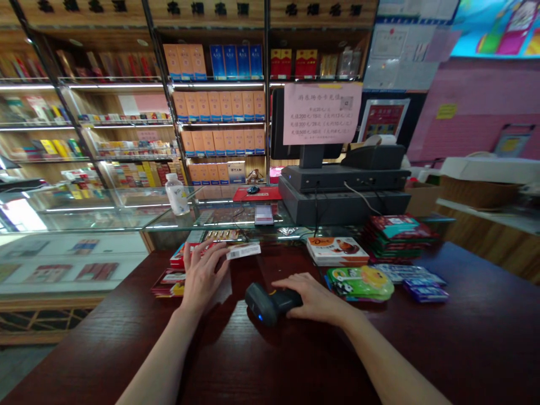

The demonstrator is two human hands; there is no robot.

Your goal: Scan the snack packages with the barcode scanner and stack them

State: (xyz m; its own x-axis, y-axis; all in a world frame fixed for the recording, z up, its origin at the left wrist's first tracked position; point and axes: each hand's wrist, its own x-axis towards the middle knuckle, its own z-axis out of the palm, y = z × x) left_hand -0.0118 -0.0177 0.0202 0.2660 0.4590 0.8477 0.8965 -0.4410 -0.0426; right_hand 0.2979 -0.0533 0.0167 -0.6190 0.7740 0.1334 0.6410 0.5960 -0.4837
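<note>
The left hand (205,277) has a narrow grip, its fingers raised and its thumb side pressed against a flat pack with a white barcode label (243,251), which juts out at 2 o'clock from the hand; the exact contact is partly hidden by the fingers; the right hand (316,298) has a firm grip, curled over the top of a dark grey handheld barcode scanner (270,304), whose nose points at 8 o'clock and shows a small blue light; the scanner sits low on the dark red wooden table (442,360).

Just under the left fingertips lies a red box (181,257); at that hand's 9 o'clock is a stack of red and yellow packets (169,284); at the right hand's 1 o'clock is a white and orange box (336,251); at its 3 o'clock lies a green panda-printed pouch (360,284), then blue packets (425,291); at 2 o'clock stands a stack of red and green packets (396,236).

At 12 o'clock, a glass display case (97,211) holds goods; at 1 o'clock stands a black till terminal (337,191), with a pink notice (323,114) above it.
</note>
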